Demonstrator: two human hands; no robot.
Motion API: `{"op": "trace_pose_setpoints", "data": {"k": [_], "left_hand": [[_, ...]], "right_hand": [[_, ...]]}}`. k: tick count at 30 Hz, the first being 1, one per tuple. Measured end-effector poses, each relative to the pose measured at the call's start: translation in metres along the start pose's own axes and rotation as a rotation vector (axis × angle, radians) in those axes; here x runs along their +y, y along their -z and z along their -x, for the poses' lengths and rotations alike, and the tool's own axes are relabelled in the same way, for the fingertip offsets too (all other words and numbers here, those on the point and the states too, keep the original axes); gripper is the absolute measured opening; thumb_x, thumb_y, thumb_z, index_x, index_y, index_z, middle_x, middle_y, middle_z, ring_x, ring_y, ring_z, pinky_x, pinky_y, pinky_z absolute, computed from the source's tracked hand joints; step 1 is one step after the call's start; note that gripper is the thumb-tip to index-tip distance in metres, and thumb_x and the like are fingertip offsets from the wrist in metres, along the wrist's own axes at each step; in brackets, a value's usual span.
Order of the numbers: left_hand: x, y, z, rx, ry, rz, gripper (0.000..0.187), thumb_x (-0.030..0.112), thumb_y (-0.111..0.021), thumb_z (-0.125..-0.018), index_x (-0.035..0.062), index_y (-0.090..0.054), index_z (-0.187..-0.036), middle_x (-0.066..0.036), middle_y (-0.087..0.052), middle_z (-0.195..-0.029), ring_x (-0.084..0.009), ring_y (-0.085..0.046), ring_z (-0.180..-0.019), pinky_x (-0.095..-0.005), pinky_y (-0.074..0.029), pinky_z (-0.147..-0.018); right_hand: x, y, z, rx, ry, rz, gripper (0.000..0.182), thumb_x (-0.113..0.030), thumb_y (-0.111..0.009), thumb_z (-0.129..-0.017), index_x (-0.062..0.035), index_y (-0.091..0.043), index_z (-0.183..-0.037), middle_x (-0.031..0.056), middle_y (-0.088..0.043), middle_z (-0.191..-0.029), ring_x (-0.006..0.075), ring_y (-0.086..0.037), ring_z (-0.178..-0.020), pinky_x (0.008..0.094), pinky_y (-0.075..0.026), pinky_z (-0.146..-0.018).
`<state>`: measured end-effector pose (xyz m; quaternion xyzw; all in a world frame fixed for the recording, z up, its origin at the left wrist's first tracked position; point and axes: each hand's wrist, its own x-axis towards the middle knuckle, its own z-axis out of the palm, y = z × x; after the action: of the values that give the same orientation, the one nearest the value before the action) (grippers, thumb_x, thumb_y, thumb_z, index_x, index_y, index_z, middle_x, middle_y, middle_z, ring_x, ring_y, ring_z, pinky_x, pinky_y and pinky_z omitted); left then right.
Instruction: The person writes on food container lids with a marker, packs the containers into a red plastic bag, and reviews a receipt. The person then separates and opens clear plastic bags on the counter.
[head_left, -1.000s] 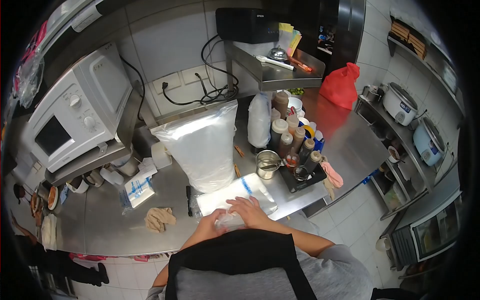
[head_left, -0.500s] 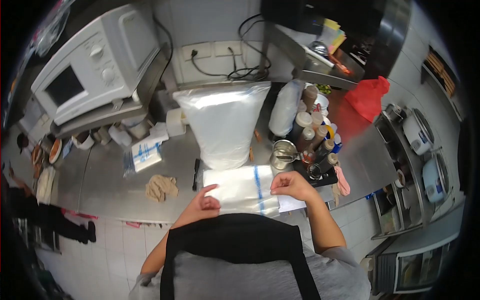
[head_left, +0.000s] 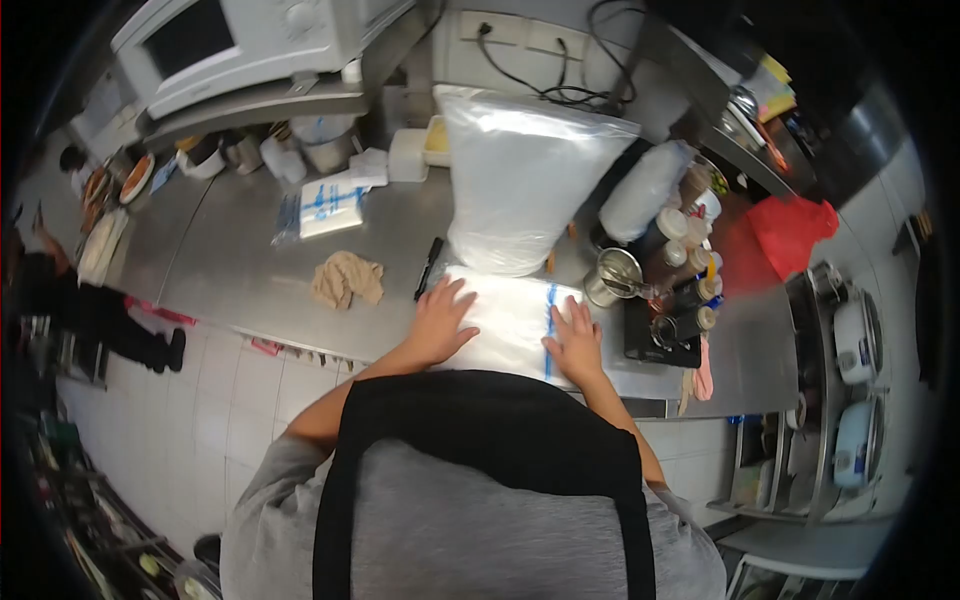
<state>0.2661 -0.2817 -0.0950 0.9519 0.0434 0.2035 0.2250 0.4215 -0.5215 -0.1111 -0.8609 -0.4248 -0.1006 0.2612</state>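
A stack of clear plastic bags (head_left: 505, 325) with a blue printed stripe lies flat on the steel counter in front of me. My left hand (head_left: 442, 322) presses on its left side, fingers spread. On the right side, my right hand (head_left: 576, 342) rests flat near the blue stripe, fingers apart. Just behind the bags stands a large, full-looking translucent plastic bag (head_left: 530, 180). A black marker-like object (head_left: 429, 268) lies left of it. The metal cup (head_left: 612, 278) with utensils inside stands beyond my right hand.
A crumpled beige cloth (head_left: 347, 279) and a blue-printed plastic packet (head_left: 331, 207) lie on the left of the counter. Several sauce bottles (head_left: 690, 265) crowd a black tray at right, near a red plastic bag (head_left: 790, 238). Another person (head_left: 95, 310) stands at far left.
Both hands have gone from curled fingers at the edges of the plastic bags to lying flat on top of them. The camera view has shifted, too.
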Motion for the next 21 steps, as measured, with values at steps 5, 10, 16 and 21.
{"op": "trace_pose_setpoints", "data": {"k": [5,10,16,21], "left_hand": [[-0.004,-0.001,0.000,-0.100,-0.190,0.056,0.061,0.013,-0.076,-0.068,0.0108,-0.051,-0.124,-0.017,-0.040,-0.132,-0.0387,-0.033,-0.129,-0.0477,-0.034,-0.102],[0.006,0.016,0.004,-0.231,0.499,0.856,0.096,0.020,-0.087,-0.060,0.0156,-0.034,-0.140,-0.019,-0.033,-0.137,-0.0256,-0.053,-0.104,-0.0385,-0.046,-0.088],[0.027,0.047,-0.012,-0.303,0.092,0.359,0.091,0.020,-0.085,-0.057,0.0173,-0.041,-0.136,-0.018,-0.041,-0.134,-0.0340,-0.042,-0.119,-0.0443,-0.034,-0.102],[0.058,0.064,-0.048,-0.553,-0.136,0.204,0.052,0.020,-0.082,-0.061,0.0150,-0.056,-0.105,-0.010,-0.058,-0.117,-0.0289,-0.049,-0.116,-0.0534,-0.020,-0.107]], "right_hand": [[-0.025,0.009,-0.007,0.057,0.186,-0.041,0.009,-0.009,-0.070,-0.073,-0.0075,-0.061,-0.074,0.0099,-0.055,-0.122,0.0335,-0.045,-0.121,0.0491,-0.033,-0.097],[-0.056,0.060,0.002,-0.213,0.000,-0.494,0.038,0.002,-0.073,-0.064,-0.0079,-0.055,-0.096,0.0106,-0.056,-0.117,0.0306,-0.057,-0.104,0.0398,-0.046,-0.085],[-0.065,0.127,0.004,-0.483,-0.261,-0.814,0.085,0.010,-0.072,-0.064,-0.0136,-0.038,-0.138,0.0075,-0.057,-0.109,0.0138,-0.059,-0.091,0.0268,-0.049,-0.076],[-0.068,0.149,0.010,-0.441,-0.376,-0.721,0.093,0.013,-0.068,-0.067,-0.0164,-0.028,-0.145,0.0062,-0.060,-0.098,0.0108,-0.057,-0.079,0.0236,-0.048,-0.075]]}}
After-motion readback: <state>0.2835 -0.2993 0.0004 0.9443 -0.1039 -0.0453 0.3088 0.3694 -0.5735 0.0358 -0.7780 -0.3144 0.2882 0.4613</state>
